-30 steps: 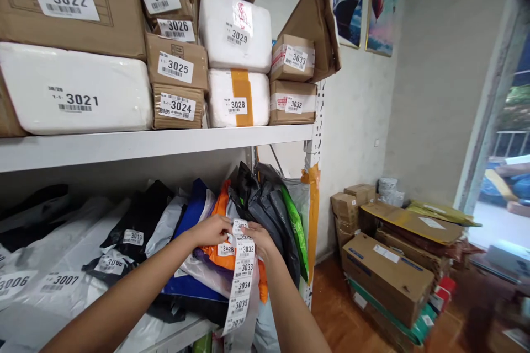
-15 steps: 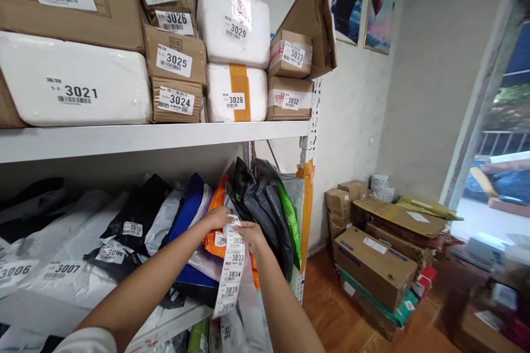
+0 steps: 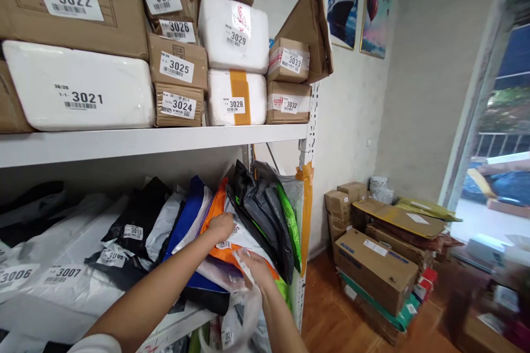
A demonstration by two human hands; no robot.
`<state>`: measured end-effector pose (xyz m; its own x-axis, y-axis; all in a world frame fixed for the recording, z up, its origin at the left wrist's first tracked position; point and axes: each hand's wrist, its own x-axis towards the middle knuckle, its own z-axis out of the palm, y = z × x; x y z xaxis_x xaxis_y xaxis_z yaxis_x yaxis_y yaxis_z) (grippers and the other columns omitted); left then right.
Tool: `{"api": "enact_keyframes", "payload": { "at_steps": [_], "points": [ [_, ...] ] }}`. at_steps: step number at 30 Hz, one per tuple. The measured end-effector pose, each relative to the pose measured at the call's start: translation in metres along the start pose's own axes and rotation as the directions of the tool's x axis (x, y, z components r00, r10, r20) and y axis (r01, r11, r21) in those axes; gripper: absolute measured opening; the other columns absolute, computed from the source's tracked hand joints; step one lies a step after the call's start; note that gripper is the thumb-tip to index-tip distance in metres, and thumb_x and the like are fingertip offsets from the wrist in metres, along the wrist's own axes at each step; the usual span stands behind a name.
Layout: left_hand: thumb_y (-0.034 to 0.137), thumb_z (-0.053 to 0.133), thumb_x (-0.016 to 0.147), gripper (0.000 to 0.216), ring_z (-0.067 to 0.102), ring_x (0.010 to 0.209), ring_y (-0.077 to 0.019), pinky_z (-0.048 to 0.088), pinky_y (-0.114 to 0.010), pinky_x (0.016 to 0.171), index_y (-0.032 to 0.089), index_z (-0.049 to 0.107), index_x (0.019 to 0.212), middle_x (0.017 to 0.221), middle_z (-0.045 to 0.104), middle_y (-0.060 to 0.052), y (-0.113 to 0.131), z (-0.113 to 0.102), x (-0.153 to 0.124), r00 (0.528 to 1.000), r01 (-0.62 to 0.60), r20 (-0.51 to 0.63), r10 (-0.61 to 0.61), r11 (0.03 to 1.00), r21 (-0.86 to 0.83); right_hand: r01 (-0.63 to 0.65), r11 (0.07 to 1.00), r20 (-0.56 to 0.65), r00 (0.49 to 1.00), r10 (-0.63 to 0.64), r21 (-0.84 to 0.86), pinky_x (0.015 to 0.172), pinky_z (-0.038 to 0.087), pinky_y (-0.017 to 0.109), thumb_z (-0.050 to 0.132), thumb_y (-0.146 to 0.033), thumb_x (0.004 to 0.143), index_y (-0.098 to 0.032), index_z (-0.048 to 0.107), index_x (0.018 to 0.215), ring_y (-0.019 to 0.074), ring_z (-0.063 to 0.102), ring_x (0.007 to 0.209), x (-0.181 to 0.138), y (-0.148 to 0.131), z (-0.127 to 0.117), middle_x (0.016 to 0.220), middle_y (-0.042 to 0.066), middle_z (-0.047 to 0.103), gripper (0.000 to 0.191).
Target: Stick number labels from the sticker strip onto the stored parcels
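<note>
Label strip (image 3: pixel 250 304) pinched in the right hand (image 3: pixel 257 269)!
Left hand (image 3: pixel 222 227) touches the white bag (image 3: pixel 248 240) by its label (image 3: pixel 236 228), grip hard to tell.

A white plastic bag (image 3: pixel 250 241) is leaning at the right end of the lower shelf (image 3: pixel 190 324), its surface creasing, and a small label ending in 29 (image 3: pixel 236 228) is showing just beside the left hand (image 3: pixel 222 227). An orange bag (image 3: pixel 214 208) is lying along its left side and sticking out below it, bearing a label marked 3028 (image 3: pixel 224 244). Nearer, the right hand (image 3: pixel 254 267) is gripping a pale strip (image 3: pixel 244 266) that is hanging downward in a blurred, translucent curve.
</note>
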<state>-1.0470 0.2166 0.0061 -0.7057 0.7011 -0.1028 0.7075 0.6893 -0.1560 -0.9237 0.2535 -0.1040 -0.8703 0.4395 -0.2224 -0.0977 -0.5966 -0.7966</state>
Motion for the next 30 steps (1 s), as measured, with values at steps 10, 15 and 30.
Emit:
{"api": "enact_keyframes", "payload": {
  "at_steps": [10, 15, 30],
  "points": [
    [0.008, 0.045, 0.083, 0.017, 0.054, 0.096, -0.0249, 0.034, -0.04, 0.097, 0.01, 0.062, 0.079, 0.089, 0.06, -0.013, -0.017, -0.051, 0.02, 0.926, -0.286, -0.196, 0.321, 0.94, 0.187, 0.33, 0.944, -0.026, 0.944, -0.33, 0.016, 0.049, 0.026, 0.02, 0.065, -0.072, 0.049, -0.015, 0.041, 0.064, 0.0062, 0.031, 0.053, 0.058, -0.053, 0.012, 0.056, -0.004, 0.037, 0.064],
    [0.016, 0.038, 0.09, 0.023, 0.045, 0.101, -0.0213, 0.028, -0.036, 0.101, 0.014, 0.051, 0.071, 0.091, 0.055, -0.008, -0.014, -0.026, -0.012, 0.837, -0.503, -0.196, 0.511, 0.859, 0.094, 0.291, 0.957, -0.006, 0.957, -0.291, 0.013, 0.055, 0.036, 0.022, 0.067, -0.07, 0.049, -0.015, 0.047, 0.075, 0.0078, 0.04, 0.057, 0.057, -0.075, -0.019, 0.065, -0.001, 0.047, 0.064],
    [0.045, 0.024, 0.089, 0.044, 0.055, 0.074, -0.014, 0.041, -0.023, 0.07, 0.016, 0.052, 0.104, 0.076, 0.057, -0.001, -0.055, -0.006, 0.025, 0.91, -0.337, 0.041, 0.413, 0.793, -0.507, 0.435, 0.635, -0.03, 0.811, -0.585, -0.638, 0.077, 0.037, 0.03, 0.043, -0.031, 0.083, -0.013, 0.061, 0.084, 0.0204, 0.054, 0.083, 0.051, -0.018, 0.02, 0.088, 0.012, 0.061, 0.025]
  ]
}}
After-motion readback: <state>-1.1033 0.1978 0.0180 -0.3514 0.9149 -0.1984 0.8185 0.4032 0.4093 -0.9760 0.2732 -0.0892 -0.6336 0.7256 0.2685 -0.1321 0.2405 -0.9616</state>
